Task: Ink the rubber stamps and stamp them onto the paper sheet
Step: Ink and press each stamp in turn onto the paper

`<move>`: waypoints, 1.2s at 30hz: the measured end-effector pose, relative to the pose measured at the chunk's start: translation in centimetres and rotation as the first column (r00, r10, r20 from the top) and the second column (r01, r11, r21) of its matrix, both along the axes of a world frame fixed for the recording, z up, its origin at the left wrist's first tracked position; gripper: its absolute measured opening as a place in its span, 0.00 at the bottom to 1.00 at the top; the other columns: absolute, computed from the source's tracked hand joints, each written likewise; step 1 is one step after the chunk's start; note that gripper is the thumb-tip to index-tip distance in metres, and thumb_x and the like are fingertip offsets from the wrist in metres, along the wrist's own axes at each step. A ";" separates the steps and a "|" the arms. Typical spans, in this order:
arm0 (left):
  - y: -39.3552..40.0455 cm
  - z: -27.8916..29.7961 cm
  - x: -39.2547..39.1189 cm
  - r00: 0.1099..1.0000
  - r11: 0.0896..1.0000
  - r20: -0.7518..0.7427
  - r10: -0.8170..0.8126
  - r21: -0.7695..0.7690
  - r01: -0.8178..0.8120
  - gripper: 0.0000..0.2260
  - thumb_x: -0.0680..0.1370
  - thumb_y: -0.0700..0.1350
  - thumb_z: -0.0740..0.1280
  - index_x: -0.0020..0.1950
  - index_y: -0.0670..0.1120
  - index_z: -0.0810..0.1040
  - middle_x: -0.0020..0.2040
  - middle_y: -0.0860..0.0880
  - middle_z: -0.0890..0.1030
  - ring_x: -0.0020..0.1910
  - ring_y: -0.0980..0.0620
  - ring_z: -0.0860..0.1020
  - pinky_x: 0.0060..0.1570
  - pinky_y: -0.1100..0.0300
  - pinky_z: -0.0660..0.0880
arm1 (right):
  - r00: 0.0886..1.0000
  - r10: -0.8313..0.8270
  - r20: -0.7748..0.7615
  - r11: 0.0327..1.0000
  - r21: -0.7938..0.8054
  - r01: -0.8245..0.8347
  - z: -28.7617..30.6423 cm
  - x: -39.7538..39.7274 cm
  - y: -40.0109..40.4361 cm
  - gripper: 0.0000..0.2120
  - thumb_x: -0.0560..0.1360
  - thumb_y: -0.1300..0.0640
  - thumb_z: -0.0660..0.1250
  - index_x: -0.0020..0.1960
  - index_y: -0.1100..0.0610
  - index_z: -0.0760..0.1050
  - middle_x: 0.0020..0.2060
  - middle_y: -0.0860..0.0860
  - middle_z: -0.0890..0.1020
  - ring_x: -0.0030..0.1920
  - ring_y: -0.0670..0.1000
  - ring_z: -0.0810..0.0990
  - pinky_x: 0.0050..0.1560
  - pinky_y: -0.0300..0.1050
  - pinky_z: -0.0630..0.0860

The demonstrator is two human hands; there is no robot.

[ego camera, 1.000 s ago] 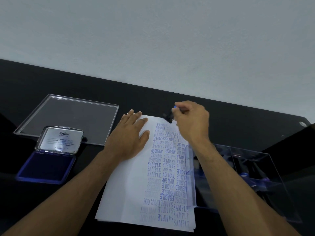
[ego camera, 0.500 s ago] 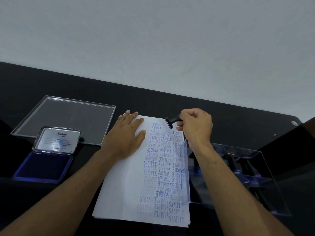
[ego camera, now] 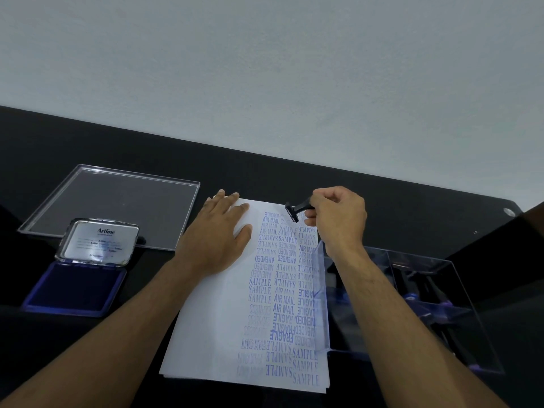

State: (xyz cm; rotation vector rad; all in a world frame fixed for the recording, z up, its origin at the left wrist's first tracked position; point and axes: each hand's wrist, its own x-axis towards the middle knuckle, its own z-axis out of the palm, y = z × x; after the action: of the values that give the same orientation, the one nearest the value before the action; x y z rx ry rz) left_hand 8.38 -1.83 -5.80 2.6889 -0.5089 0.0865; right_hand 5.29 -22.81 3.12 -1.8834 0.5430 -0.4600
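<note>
Now the left hand (ego camera: 219, 234) lies spread flat on the white stamped paper sheet (ego camera: 215, 328); the right hand (ego camera: 338, 219), at one o'clock, pinches the black rubber stamp (ego camera: 295, 209). Bring it down square, press evenly.

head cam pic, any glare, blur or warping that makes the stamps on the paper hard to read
Head view: dim, bluish light; wide-angle bend curves the black table edge; prints on the white paper sheet are sharp mid-page and faint lower left; the clear plastic box wall veils the right column; mild sheen on the ink pad's silver lid.
</note>
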 end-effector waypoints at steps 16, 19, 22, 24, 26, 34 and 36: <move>0.2 1.7 -0.6 0.999 0.997 -0.037 0.017 -0.079 -0.020 0.28 0.81 0.61 0.54 0.79 0.52 0.63 0.82 0.52 0.56 0.82 0.50 0.47 0.78 0.47 0.50 | 0.997 0.082 0.016 0.996 -0.020 -0.082 0.6 -0.7 1.0 0.04 0.75 0.61 0.70 0.47 0.53 0.81 0.38 0.48 0.84 0.36 0.47 0.84 0.38 0.42 0.83; 1.6 3.0 -1.7 0.999 0.995 -0.023 0.037 -0.093 -0.038 0.29 0.80 0.62 0.54 0.79 0.52 0.63 0.82 0.52 0.57 0.81 0.50 0.48 0.78 0.44 0.56 | 0.992 0.123 0.015 0.992 0.003 -0.123 1.0 -1.3 2.5 0.04 0.75 0.61 0.70 0.48 0.55 0.82 0.39 0.49 0.84 0.36 0.46 0.84 0.36 0.40 0.82; 4.3 4.0 -3.2 0.997 0.996 -0.021 0.076 -0.046 -0.077 0.27 0.82 0.59 0.58 0.80 0.52 0.60 0.82 0.51 0.55 0.82 0.49 0.48 0.78 0.43 0.56 | 0.984 0.175 0.012 0.982 0.063 -0.176 1.5 -2.1 4.9 0.06 0.73 0.64 0.69 0.47 0.55 0.81 0.38 0.51 0.84 0.35 0.48 0.84 0.34 0.40 0.81; 6.7 4.2 -4.3 0.996 0.994 -0.010 0.093 -0.053 -0.093 0.28 0.82 0.60 0.59 0.80 0.52 0.60 0.82 0.51 0.55 0.82 0.49 0.48 0.78 0.42 0.56 | 0.976 0.218 0.011 0.973 0.069 -0.218 1.6 -2.7 6.9 0.07 0.72 0.65 0.68 0.46 0.55 0.81 0.37 0.52 0.84 0.35 0.49 0.84 0.34 0.41 0.81; 9.2 4.3 -5.6 0.995 0.992 0.004 0.102 -0.072 -0.101 0.27 0.82 0.59 0.59 0.79 0.52 0.61 0.82 0.50 0.57 0.81 0.49 0.47 0.78 0.44 0.55 | 0.965 0.260 0.015 0.964 0.050 -0.260 1.5 -3.3 9.2 0.07 0.73 0.65 0.68 0.45 0.55 0.81 0.37 0.51 0.84 0.35 0.49 0.84 0.35 0.42 0.82; 17.6 4.2 -11.5 0.967 0.966 0.066 0.246 -0.103 -0.238 0.23 0.83 0.56 0.59 0.76 0.48 0.68 0.78 0.47 0.64 0.81 0.47 0.54 0.77 0.47 0.59 | 0.897 0.442 -0.012 0.896 -0.032 -0.442 0.8 -5.3 18.0 0.07 0.71 0.60 0.71 0.45 0.50 0.81 0.38 0.48 0.84 0.37 0.49 0.84 0.41 0.51 0.84; 19.3 4.0 -12.7 0.957 0.956 0.050 0.286 -0.082 -0.281 0.25 0.82 0.56 0.59 0.77 0.49 0.66 0.79 0.48 0.63 0.81 0.48 0.53 0.78 0.50 0.57 | 0.877 0.480 -0.029 0.876 -0.037 -0.481 0.8 -5.9 20.0 0.07 0.71 0.61 0.71 0.46 0.50 0.81 0.39 0.48 0.84 0.36 0.49 0.84 0.41 0.51 0.84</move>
State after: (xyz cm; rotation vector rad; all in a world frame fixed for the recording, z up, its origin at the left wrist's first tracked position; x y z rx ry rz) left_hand -4.27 17.49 -1.85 2.6746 -0.1302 0.2636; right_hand -0.60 -2.85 3.88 -1.9804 0.0599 -0.1227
